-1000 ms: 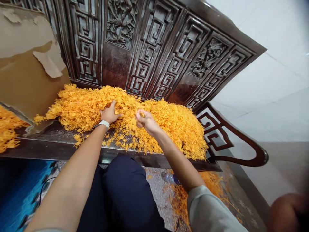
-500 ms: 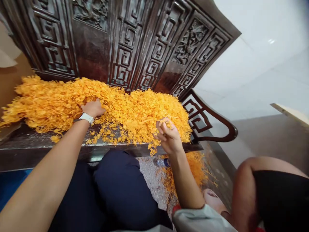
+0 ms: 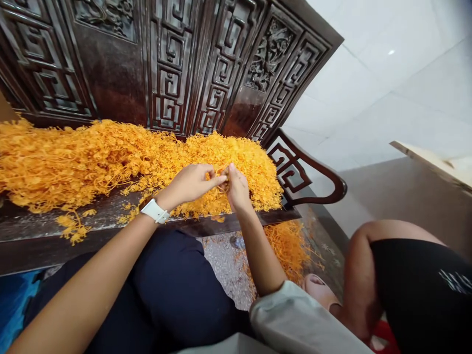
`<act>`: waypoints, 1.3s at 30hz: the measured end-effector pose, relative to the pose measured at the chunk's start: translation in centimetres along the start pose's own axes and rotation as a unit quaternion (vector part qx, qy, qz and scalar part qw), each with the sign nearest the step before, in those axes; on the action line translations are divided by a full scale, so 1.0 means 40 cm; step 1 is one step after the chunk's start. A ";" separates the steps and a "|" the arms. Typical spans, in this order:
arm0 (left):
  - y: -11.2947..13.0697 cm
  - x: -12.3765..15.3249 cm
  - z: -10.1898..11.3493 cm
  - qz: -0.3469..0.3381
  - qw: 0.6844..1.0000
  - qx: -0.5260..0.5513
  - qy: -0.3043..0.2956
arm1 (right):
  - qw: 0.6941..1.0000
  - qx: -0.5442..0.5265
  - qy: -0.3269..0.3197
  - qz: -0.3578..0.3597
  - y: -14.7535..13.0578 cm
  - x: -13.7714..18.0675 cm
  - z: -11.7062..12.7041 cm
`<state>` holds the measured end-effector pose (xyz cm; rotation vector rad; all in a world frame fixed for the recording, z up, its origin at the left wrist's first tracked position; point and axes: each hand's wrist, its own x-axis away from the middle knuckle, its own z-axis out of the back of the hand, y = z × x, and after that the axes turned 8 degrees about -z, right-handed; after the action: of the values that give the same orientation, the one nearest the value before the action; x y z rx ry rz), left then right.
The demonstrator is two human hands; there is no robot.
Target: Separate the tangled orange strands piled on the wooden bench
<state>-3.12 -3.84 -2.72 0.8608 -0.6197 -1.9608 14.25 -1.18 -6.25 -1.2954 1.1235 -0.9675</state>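
A long heap of orange, curly plastic-looking sprigs (image 3: 110, 162) covers the seat of a dark carved wooden bench (image 3: 110, 216). Over the heap's right part, my left hand (image 3: 195, 182), with a white-strapped watch (image 3: 155, 210) on its wrist, reaches across to meet my right hand (image 3: 239, 189). The thumb and fingers of my left hand pinch at a bit of orange sprig beside the right fingertips. My right hand is closed around the same small sprig, most of which its fingers hide.
More orange strands (image 3: 289, 246) lie on the floor below the bench, near a clear bottle (image 3: 238, 242) partly hidden by my right arm. The curved armrest (image 3: 317, 194) bounds the bench at right. Another person's bare knee (image 3: 363, 255) and foot are close by at lower right.
My left hand has left the middle of the heap and moved right to my right hand. My right hand has shifted slightly up and left. The view has turned slightly.
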 end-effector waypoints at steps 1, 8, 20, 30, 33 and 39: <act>-0.007 0.006 -0.001 -0.001 0.999 -0.031 -0.012 | 0.999 0.032 0.028 0.026 0.009 -0.006 0.009; 0.018 0.002 -0.031 -0.020 0.993 0.053 -0.105 | 0.995 0.027 0.059 0.082 0.017 -0.029 0.055; 0.016 -0.009 -0.083 -0.001 0.993 0.094 -0.074 | 0.988 -0.003 -0.152 -0.031 0.054 -0.122 0.119; -0.012 -0.028 -0.104 0.022 0.978 0.202 -0.040 | 0.974 0.050 -0.209 -0.065 0.033 -0.163 0.135; -0.016 -0.022 -0.100 0.061 0.966 0.251 -0.004 | 0.959 0.116 -0.251 -0.068 -0.001 -0.209 0.147; 0.001 0.045 -0.015 0.091 0.943 0.316 0.057 | 0.990 0.144 -0.001 0.001 -0.099 -0.332 0.352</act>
<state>-3.30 -5.50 -3.67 1.2416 -1.2476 -1.5381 25.40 14.57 -2.03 -1.0616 0.9432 -1.0834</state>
